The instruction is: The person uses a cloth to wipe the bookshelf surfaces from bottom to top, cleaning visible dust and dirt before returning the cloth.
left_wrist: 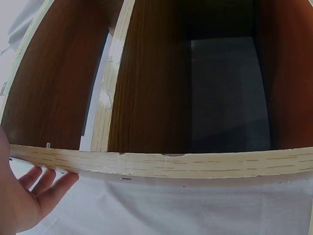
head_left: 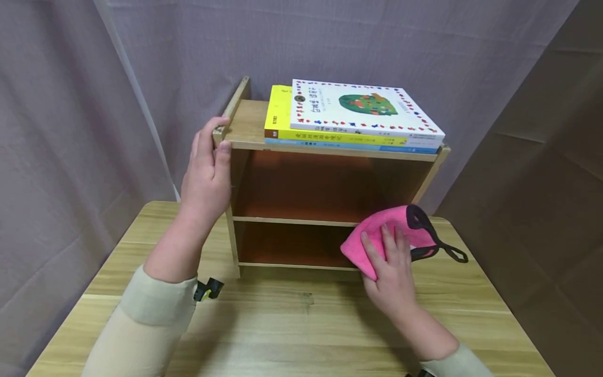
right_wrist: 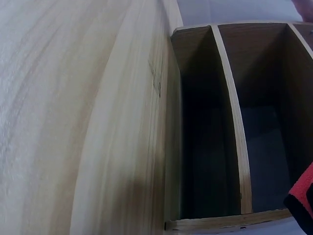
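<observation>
A small wooden bookshelf (head_left: 297,220) stands upright on the table. My left hand (head_left: 207,173) grips the top front corner of its left side panel, thumb on the near side. In the left wrist view, the fingers (left_wrist: 46,188) of that hand lie against the panel's outer face. My right hand (head_left: 391,272) holds a pink cloth (head_left: 383,217) with black trim and a hanging loop at the shelf's front right. Its fingers lie spread over the cloth, and the thumb is partly hidden. A corner of the cloth (right_wrist: 302,188) shows in the right wrist view.
Three books are stacked on the shelf's top: a white book (head_left: 363,107), a yellow book (head_left: 278,112) and a blue one (head_left: 348,146). Wooden table (head_left: 292,324) extends in front. Grey curtain (head_left: 202,47) hangs behind; brown fabric (head_left: 532,173) hangs on the right.
</observation>
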A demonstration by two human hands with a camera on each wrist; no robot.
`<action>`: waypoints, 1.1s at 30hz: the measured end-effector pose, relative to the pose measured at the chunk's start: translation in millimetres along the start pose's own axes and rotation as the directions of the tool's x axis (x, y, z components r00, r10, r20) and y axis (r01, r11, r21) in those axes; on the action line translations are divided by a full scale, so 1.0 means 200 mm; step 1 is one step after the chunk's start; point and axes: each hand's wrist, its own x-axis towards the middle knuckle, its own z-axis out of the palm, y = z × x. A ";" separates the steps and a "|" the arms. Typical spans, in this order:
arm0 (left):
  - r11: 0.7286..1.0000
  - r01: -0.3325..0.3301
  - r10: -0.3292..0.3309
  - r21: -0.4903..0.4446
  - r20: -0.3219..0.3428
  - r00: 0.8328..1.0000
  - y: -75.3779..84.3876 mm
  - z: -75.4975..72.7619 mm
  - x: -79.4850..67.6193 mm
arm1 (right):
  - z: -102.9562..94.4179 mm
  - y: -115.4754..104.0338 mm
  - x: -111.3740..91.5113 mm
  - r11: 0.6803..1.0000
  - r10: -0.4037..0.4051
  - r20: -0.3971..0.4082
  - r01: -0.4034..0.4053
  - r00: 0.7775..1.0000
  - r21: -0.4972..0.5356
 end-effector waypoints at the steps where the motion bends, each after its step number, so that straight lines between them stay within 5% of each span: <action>1: 1.000 0.000 0.000 -0.003 0.001 1.000 0.00 0.00 0.00 | 0.00 0.00 0.00 1.000 -0.002 0.003 0.002 1.000 -0.001; 33: 1.000 -0.001 0.001 0.005 -0.004 1.000 -0.01 0.01 0.00 | 0.00 -0.03 0.03 1.000 0.013 0.025 -0.013 1.000 -0.002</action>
